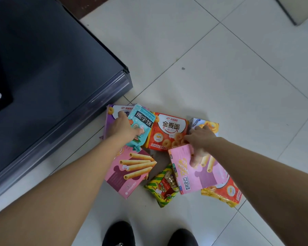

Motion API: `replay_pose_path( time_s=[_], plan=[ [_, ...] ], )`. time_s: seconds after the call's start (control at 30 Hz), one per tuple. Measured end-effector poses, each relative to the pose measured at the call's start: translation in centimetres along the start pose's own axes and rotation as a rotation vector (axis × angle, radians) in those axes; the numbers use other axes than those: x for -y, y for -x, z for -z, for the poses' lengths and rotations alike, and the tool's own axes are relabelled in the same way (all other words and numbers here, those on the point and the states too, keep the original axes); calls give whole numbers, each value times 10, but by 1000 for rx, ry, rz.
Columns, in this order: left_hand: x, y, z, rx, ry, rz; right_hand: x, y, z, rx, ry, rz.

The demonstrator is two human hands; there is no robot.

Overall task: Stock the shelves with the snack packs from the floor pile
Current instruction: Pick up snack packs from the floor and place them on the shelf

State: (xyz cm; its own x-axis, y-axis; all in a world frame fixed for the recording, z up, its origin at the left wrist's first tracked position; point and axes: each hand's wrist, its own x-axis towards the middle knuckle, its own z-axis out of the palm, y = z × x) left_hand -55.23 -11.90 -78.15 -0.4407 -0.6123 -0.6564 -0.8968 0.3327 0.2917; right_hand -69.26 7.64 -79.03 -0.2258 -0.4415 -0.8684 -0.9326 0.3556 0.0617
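While both arms reach down to the pile on the tiled floor (220, 68), a dark unit (43, 77) stands along the left, its corner close to the pile; whether it carries the shelves cannot be told from above. Next comes a purple box (108, 125), lying flat, with the left hand (122, 126) over it. The thumb lies across the face of a teal pack (144, 121) and the fingers curl at the pack's left edge, so the hand seems to grip that pack, which leans over the purple box and a red pack (169, 130). Below the left hand a pink box (130, 173) of wafer rolls lies flat, and a striped green pack (164, 187) lies nearer the shoes (119, 233). Further right, the right hand (201, 139) pinches the top edge of a second pink box (194, 178), fingers wrapped onto its printed face. This box is tilted up off the floor over a red and gold pack (228, 192), its long side running from the hand back toward the person. A pale pack (210, 124) lies just beyond the right hand. Both hands look loaded, so the next move is probably a lift. If the dark unit is the target, the teal pack is nearer to it, and the second pink box would have to swing across the pile
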Motion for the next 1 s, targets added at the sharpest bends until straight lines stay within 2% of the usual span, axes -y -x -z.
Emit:
replay_pose_path(
  time_s=[0.17,0.3,0.47,0.63,0.8,1.0],
  plan=[
    [-1,23,2,-121,63,-89,-5,32,0,-83,-205,-15],
    [-12,64,21,-108,255,-120,1,76,15,-185,-385,-79],
    [-26,124,69,-99,470,-149,5,152,59,-313,-750,-227],
    [-38,190,133,-134,587,-130,8,229,114,-390,-875,-342],
    [-49,259,202,-188,698,-143,11,304,171,-465,-970,-336],
    [-52,342,274,-306,853,-114,26,390,237,-605,-1093,-199]
  ],
)
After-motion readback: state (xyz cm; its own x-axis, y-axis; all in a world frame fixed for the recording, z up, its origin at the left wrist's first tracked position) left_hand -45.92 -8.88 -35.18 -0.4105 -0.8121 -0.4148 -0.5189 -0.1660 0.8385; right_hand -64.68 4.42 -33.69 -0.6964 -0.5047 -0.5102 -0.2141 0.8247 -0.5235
